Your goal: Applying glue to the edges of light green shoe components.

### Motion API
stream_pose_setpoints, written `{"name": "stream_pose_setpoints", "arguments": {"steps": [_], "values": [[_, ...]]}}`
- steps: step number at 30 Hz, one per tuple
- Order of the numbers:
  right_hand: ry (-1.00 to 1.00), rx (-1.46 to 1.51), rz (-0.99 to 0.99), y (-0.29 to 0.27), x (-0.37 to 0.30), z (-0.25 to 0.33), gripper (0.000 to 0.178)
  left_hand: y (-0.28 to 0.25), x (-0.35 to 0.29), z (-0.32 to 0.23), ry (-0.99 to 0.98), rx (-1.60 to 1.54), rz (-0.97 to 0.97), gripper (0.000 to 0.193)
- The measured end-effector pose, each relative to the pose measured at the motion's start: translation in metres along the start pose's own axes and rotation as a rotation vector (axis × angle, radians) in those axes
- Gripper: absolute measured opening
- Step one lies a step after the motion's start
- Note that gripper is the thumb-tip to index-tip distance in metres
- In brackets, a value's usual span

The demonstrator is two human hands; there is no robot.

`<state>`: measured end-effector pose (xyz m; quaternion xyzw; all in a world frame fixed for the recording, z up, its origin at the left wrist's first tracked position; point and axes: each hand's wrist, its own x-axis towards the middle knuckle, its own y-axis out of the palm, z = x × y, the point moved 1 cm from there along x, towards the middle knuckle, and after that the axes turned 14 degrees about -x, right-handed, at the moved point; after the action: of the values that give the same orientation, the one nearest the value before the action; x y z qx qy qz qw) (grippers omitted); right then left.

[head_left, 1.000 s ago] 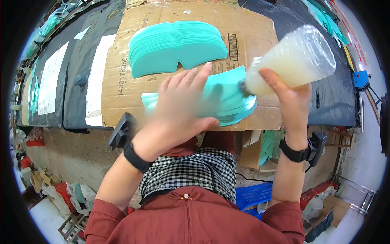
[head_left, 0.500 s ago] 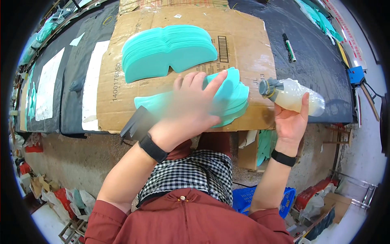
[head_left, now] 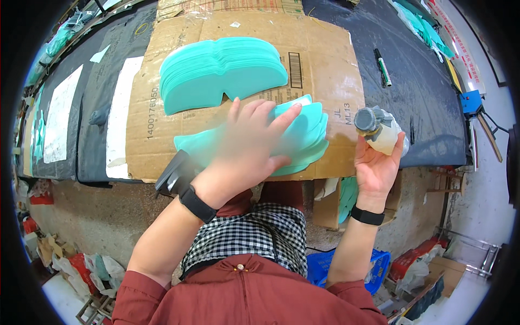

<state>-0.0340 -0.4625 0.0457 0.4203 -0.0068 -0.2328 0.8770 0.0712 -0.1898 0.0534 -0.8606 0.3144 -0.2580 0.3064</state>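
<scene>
My left hand [head_left: 246,138] rests with fingers spread over a fanned set of thin teal foam-like pieces [head_left: 307,130], near the front edge of a flattened cardboard sheet. Part of that hand is blurred. A black thing [head_left: 173,172] shows beside my left wrist. My right hand [head_left: 376,168] grips a translucent plastic bottle [head_left: 385,135] of cloudy pale liquid, off the cardboard's right side. Its grey, wrapped-looking neck tilts up and to the left. Farther back sits a neat stack of matching teal pieces [head_left: 225,76], each with a notch in its near edge.
The brown cardboard [head_left: 330,59] lies on a dark-covered table [head_left: 433,114]. A marker pen [head_left: 382,67] lies at the right, and white sheets [head_left: 62,119] at the left. Under the table stand a carton [head_left: 327,208] with teal pieces and a blue basket [head_left: 319,265].
My right hand has turned the bottle, bringing its neck more upward and toward me, and has shifted slightly left. My left hand stays spread on the fanned teal pieces.
</scene>
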Motion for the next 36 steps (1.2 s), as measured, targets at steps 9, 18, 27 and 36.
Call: {"name": "stream_pose_setpoints", "arguments": {"steps": [9,18,27,36], "values": [[0.071,0.046,0.087,0.016,-0.012,-0.015,0.045,-0.001,-0.004,0.001,0.069,-0.067,-0.114,0.069],[0.124,0.052,0.026,0.024,-0.027,-0.029,0.049,-0.028,0.011,-0.023,-0.062,-0.69,-0.241,0.026],[0.194,0.111,0.046,0.034,-0.033,-0.04,0.051,-0.023,0.017,-0.045,-0.24,-0.926,-0.119,0.024],[0.205,0.149,0.077,0.028,-0.034,-0.042,0.054,-0.024,0.021,-0.045,-0.475,-1.19,0.069,0.023]]}}
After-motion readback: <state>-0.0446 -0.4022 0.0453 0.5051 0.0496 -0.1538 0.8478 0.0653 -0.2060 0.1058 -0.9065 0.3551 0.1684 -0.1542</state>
